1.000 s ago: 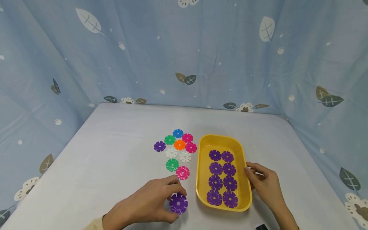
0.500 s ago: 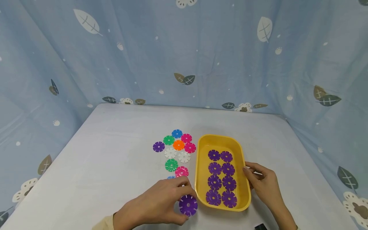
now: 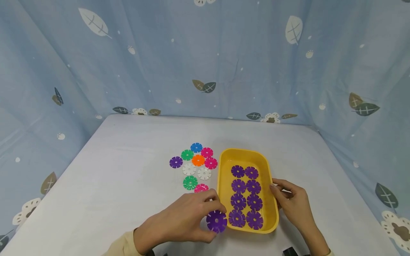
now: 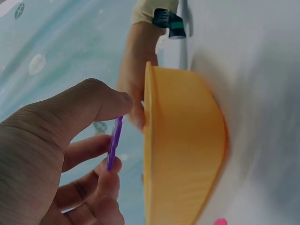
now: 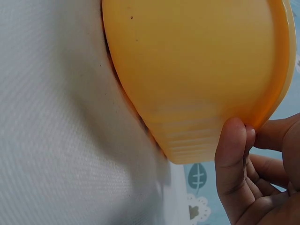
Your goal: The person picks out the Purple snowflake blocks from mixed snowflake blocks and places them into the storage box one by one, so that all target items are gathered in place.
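Observation:
My left hand [image 3: 184, 219] pinches a purple snowflake disc [image 3: 216, 227] by its edges between thumb and fingers. In the head view the disc overlaps the near left corner of a yellow tray [image 3: 225, 174]. The left wrist view shows the disc [image 4: 113, 145] edge-on, above the table and beside the tray wall [image 4: 187, 131]. Inside the tray, several purple snowflake discs [image 3: 238, 206] lie flat in two columns. My right hand [image 3: 296, 208] grips the tray's right rim, thumb on one side and fingertips [image 5: 232, 140] against the outer wall.
Left of the tray, loose snowflake discs lie on the white table [image 3: 128, 170]: a purple one [image 3: 176, 165], an orange one [image 3: 198, 164], a blue one [image 3: 196, 149], plus green, pink and white ones. A leaf-patterned blue curtain [image 3: 144, 64] stands behind the table.
My left hand has moved right with the purple snowflake disc, from beside the tray to its near left corner. The right hand keeps its grip on the rim.

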`<state>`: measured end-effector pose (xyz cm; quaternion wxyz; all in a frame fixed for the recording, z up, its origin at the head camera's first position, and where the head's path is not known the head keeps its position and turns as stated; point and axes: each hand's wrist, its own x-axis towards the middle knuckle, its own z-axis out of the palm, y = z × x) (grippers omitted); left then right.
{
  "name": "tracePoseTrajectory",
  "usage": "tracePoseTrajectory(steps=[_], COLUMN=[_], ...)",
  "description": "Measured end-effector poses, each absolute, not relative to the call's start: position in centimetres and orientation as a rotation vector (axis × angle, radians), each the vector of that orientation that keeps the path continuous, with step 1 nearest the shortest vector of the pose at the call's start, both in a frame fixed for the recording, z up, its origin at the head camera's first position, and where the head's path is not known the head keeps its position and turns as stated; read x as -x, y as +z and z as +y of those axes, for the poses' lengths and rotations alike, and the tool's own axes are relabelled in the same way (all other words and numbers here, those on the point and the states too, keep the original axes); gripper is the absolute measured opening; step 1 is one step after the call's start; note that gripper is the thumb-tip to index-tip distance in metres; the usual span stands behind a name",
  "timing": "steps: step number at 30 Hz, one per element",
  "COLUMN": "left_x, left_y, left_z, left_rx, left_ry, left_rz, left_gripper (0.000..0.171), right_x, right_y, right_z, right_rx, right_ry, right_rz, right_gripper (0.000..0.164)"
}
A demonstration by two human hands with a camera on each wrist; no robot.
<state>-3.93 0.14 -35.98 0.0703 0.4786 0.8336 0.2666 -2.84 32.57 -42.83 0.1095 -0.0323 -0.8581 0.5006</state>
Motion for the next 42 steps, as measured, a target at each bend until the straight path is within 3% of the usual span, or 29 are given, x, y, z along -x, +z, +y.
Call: tracePoseTrajectory(steps=[17, 42], left_x=[5.7, 8.8], left_y=[-35.7, -37.2], left_z=[3.0, 6.6], left_rx=[-1.586, -1.604], left_ry=[0.686, 0.217], left_rz=[2.541, 2.616], left_gripper=[0.042, 0.046], right_x=[2.9, 3.0], right_y=[-42.9, -42.7], right_z=[32.6, 32.5], right_rx=[0.106, 0.097], right_ry=[1.462, 1.477], right_rz=[-2.531, -2.522], right_gripper=[0.029, 0.027])
